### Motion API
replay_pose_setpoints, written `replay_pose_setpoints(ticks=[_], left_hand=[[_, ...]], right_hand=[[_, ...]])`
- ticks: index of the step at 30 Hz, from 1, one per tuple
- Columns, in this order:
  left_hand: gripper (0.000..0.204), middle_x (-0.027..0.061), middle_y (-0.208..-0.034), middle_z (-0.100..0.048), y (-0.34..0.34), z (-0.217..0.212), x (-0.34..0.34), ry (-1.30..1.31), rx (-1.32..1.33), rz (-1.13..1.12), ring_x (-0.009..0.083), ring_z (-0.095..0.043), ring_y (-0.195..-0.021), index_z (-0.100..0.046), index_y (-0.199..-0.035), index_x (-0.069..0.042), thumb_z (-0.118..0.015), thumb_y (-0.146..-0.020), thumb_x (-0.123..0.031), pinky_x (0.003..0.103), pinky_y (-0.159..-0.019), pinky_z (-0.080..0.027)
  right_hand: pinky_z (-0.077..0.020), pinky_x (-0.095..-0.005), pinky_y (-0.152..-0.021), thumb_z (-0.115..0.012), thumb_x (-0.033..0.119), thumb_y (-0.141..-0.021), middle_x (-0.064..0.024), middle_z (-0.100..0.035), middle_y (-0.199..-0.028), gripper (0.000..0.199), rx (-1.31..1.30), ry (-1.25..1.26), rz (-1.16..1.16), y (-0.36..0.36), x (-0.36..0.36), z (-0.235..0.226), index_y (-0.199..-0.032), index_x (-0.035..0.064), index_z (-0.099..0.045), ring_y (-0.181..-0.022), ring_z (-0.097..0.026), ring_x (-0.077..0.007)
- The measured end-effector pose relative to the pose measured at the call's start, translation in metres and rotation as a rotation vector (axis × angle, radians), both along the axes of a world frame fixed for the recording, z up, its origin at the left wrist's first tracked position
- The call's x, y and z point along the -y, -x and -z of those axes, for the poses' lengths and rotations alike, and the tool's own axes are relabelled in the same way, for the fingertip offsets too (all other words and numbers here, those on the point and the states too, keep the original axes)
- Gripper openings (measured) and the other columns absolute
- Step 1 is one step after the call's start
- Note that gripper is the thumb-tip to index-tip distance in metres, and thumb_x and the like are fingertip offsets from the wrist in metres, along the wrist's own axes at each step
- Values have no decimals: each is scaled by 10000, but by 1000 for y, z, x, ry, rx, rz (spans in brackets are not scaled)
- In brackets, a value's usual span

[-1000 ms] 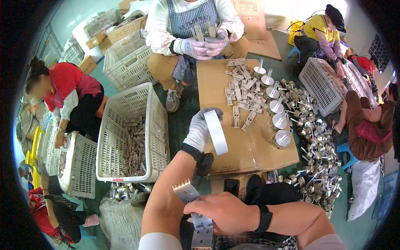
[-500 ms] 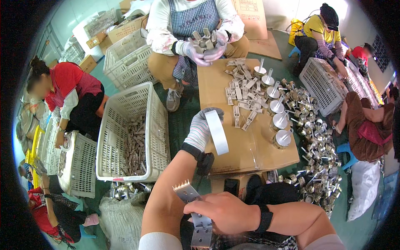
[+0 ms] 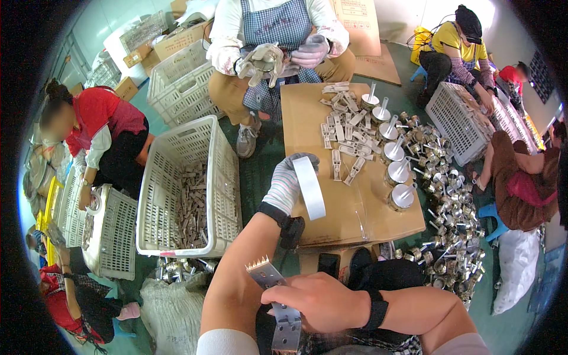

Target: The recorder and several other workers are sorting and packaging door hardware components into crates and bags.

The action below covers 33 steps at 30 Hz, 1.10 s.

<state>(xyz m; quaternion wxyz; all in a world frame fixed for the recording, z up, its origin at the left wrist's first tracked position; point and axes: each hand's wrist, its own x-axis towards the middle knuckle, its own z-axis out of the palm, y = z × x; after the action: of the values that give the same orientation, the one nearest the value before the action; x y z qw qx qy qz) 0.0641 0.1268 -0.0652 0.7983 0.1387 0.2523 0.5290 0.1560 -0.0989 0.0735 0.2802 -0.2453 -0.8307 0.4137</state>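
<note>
My left hand, in a striped glove with grey fingers, is closed on a roll of white tape over the near left part of the cardboard-topped surface. The roll is tilted, its white band facing me. Bare and lower down, my right hand grips a bent metal tape cutter with a toothed edge and drilled holes. Its toothed end points up and left, beside my left forearm. Grey plastic clips lie loosely on the cardboard, next to a row of round metal pieces with pale stems.
Opposite, a co-worker's gloved hand holds a cluster of grey clips. A white crate with grey clips stands on the left. Stemmed metal pieces are heaped right of the cardboard. Other people sit on both sides; a woven sack is lower left.
The co-worker opposite has drawn their hands apart and lowered the clips, now clustered in one hand. My own hands, the tape and the cutter have hardly moved.
</note>
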Motion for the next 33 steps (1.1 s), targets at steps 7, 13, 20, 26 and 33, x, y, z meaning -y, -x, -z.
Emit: replay_pose_setpoints(ticks=[7, 13, 20, 26, 33], left_hand=[[227, 232, -867, -618, 0, -1, 0, 33, -24, -15, 345, -597, -722, -592, -909, 67, -462, -867, -114, 405, -611, -536], [197, 228, -882, -620, 1, -1, -1, 10, -62, 1, 339, -600, -735, -589, -912, 65, -482, -856, -91, 398, -615, -538], [198, 227, -865, -616, 1, -1, 1, -4, -98, -25, 332, -584, -692, -591, -904, 65, -501, -853, -103, 392, -581, -522], [187, 224, -861, -620, 0, -6, 2, 15, -87, -17, 328, -589, -694, -595, -902, 62, -506, -850, -94, 392, -582, -524], [138, 216, -889, -629, 3, 3, -1, -35, -118, 1, 327, -614, -751, -590, -928, 42, -545, -821, -32, 393, -620, -547]], right_hand=[[-454, -435, -651, -563, 52, -739, -132, -553, -768, 342, 3, -3, -4, 0, 0, 3, -1068, 84, -474, -753, -581, -341], [-453, -441, -653, -561, 61, -747, -137, -556, -780, 333, 8, 1, -3, 0, 0, 2, -1067, 83, -473, -761, -581, -347], [-455, -444, -656, -562, 74, -756, -140, -561, -796, 325, -10, 11, -4, -1, 0, -1, -1068, 82, -472, -768, -583, -353], [-459, -439, -649, -575, 63, -740, -139, -561, -799, 345, -4, -2, -5, -2, -1, -1, -1067, 80, -468, -761, -583, -350], [-462, -434, -647, -594, 61, -721, -128, -553, -790, 371, -19, -18, -3, -3, -1, 1, -1066, 79, -460, -767, -583, -339]])
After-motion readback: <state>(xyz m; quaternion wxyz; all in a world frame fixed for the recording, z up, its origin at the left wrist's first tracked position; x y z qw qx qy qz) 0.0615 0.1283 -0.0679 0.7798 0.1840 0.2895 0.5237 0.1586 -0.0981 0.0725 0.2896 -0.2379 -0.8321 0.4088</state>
